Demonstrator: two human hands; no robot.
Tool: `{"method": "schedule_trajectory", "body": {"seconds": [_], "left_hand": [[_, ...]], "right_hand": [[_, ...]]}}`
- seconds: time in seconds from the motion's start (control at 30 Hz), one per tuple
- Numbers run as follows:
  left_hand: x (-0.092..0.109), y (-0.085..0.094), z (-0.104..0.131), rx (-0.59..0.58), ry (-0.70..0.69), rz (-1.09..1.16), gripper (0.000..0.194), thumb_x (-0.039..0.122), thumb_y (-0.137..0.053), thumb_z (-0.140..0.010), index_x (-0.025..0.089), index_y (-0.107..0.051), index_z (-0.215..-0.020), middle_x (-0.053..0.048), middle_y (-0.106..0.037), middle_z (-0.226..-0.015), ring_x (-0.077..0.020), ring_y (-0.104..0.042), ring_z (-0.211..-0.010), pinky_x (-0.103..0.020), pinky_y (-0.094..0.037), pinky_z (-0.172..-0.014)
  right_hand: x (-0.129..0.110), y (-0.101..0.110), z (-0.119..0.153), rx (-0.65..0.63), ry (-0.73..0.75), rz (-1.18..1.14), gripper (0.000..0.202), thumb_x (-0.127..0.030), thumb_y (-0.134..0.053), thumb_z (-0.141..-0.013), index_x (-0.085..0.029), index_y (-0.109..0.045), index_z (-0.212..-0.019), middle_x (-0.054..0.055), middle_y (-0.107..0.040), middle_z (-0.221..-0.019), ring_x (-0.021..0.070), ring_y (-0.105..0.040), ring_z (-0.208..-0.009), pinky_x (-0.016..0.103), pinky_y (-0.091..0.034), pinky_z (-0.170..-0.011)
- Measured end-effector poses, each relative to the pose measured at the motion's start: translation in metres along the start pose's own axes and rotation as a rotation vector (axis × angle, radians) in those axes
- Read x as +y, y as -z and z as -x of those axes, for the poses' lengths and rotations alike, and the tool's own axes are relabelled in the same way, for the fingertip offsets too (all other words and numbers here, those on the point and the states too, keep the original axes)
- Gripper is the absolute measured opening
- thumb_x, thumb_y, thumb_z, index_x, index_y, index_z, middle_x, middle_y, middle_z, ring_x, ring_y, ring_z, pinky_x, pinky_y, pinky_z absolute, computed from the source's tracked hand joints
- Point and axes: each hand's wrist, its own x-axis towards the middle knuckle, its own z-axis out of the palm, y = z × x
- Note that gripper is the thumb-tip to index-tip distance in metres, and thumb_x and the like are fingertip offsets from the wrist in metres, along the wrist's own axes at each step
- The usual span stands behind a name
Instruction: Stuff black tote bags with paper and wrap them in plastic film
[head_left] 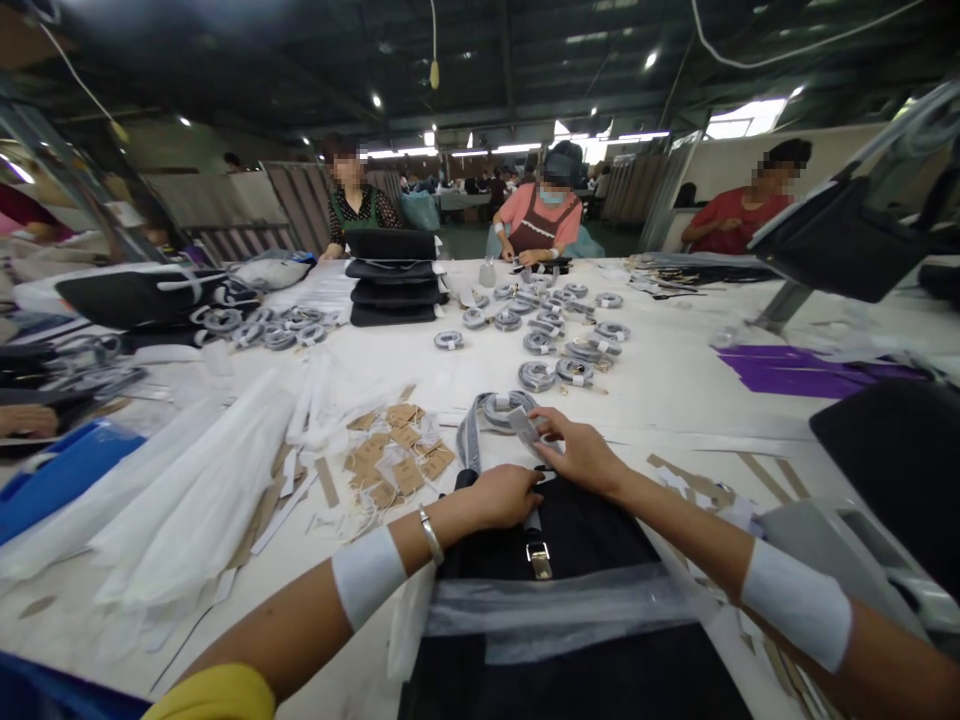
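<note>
A black bag (592, 535) lies flat in front of me, with a metal buckle (539, 561) on a short strap and a band of clear plastic film (555, 605) across it. A coiled grey strap (498, 408) rests at the bag's top end. My right hand (581, 452) pinches the coil near its pale wrap (523, 426), with fingers bent. Just below and to the left, my left hand (504, 497) is closed over the top of the bag, above the buckle. What its fingertips grip is hidden.
Brown tags (405, 460) with strings lie left of the bag, beside white plastic sleeves (195, 490). Several coiled straps (537, 376) are spread beyond. Folded black bags (395, 295) are stacked farther back. Purple sheets (810, 370) lie right. Co-workers (536, 215) are across the table.
</note>
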Motion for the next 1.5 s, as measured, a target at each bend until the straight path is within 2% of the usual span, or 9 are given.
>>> {"method": "schedule_trajectory", "body": {"seconds": [0.13,0.23,0.4,0.5,0.87,1.03,1.2,1.27,1.5], "left_hand": [[-0.005,-0.003,-0.006,0.021,0.003,0.024,0.035,0.033,-0.069,-0.083,0.016,-0.07,-0.113,-0.013,-0.073,-0.11,-0.0299,-0.067,-0.103,-0.038,-0.052,-0.09],[-0.006,-0.003,-0.002,0.061,0.019,0.05,0.027,0.032,-0.067,-0.085,0.02,-0.072,-0.109,-0.007,-0.074,-0.108,-0.0257,-0.067,-0.102,-0.034,-0.051,-0.09],[-0.006,-0.005,0.003,0.121,0.034,0.041,0.023,0.032,-0.067,-0.085,0.023,-0.073,-0.105,-0.006,-0.074,-0.102,-0.0257,-0.066,-0.097,-0.034,-0.05,-0.086],[-0.004,-0.007,0.004,0.143,0.023,0.032,0.02,0.031,-0.067,-0.085,0.022,-0.074,-0.102,-0.006,-0.073,-0.098,-0.0252,-0.065,-0.095,-0.034,-0.05,-0.085],[0.01,-0.003,0.013,0.169,0.024,-0.049,0.012,0.027,-0.062,-0.09,0.02,-0.066,-0.099,-0.006,-0.069,-0.095,-0.023,-0.062,-0.095,-0.031,-0.047,-0.082],[0.01,-0.004,0.014,0.204,0.071,-0.028,0.019,0.03,-0.065,-0.089,0.021,-0.06,-0.106,-0.004,-0.068,-0.096,-0.0221,-0.063,-0.091,-0.03,-0.047,-0.077],[0.01,-0.005,0.011,0.21,0.056,0.023,0.019,0.031,-0.068,-0.088,0.023,-0.061,-0.104,-0.003,-0.068,-0.097,-0.0208,-0.063,-0.092,-0.028,-0.046,-0.077],[0.008,-0.005,0.012,0.222,0.042,0.051,0.018,0.032,-0.07,-0.086,0.024,-0.063,-0.1,-0.002,-0.068,-0.095,-0.0204,-0.063,-0.091,-0.028,-0.046,-0.077],[-0.004,-0.007,0.017,0.272,0.079,0.106,0.014,0.031,-0.073,-0.084,0.023,-0.067,-0.094,-0.002,-0.069,-0.091,-0.0203,-0.064,-0.089,-0.027,-0.045,-0.076]], "right_hand": [[0.008,-0.003,0.002,-0.134,-0.052,-0.203,0.05,-0.023,-0.056,-0.084,-0.023,-0.043,-0.133,0.004,-0.069,-0.107,0.0166,-0.071,-0.084,0.028,-0.055,-0.075],[0.014,0.001,0.001,-0.226,-0.028,-0.013,0.045,-0.017,-0.05,-0.085,-0.02,-0.051,-0.13,0.005,-0.069,-0.107,0.0153,-0.069,-0.083,0.026,-0.054,-0.074],[0.018,0.022,-0.007,-0.392,0.058,0.299,0.03,-0.005,-0.054,-0.073,-0.02,-0.075,-0.088,0.006,-0.073,-0.092,0.0227,-0.066,-0.089,0.032,-0.049,-0.079],[0.015,0.036,-0.012,-0.52,0.093,0.365,0.036,0.0,-0.056,-0.066,-0.024,-0.078,-0.082,0.005,-0.075,-0.087,0.0236,-0.067,-0.085,0.03,-0.046,-0.074],[-0.011,0.039,-0.033,-0.77,0.105,0.41,0.047,0.002,-0.059,-0.062,-0.029,-0.08,-0.09,0.002,-0.076,-0.075,0.0204,-0.067,-0.07,0.025,-0.041,-0.064],[-0.016,0.048,-0.04,-0.898,0.079,0.308,0.034,-0.015,-0.061,-0.079,-0.028,-0.077,-0.106,0.001,-0.077,-0.089,0.017,-0.067,-0.077,0.023,-0.043,-0.067],[-0.007,0.026,-0.055,-0.969,0.001,0.298,0.006,-0.022,-0.07,-0.067,-0.021,-0.076,-0.065,-0.002,-0.062,-0.051,0.0133,-0.053,-0.052,0.025,-0.04,-0.058],[-0.002,0.011,-0.057,-0.999,-0.03,0.262,0.01,-0.019,-0.074,-0.059,-0.019,-0.068,-0.052,-0.005,-0.051,-0.042,0.0116,-0.047,-0.048,0.024,-0.039,-0.055],[0.013,-0.012,-0.042,-0.99,-0.136,-0.037,0.015,-0.023,-0.056,-0.078,-0.014,-0.068,-0.075,-0.005,-0.054,-0.06,0.0086,-0.045,-0.056,0.02,-0.037,-0.054]]}}
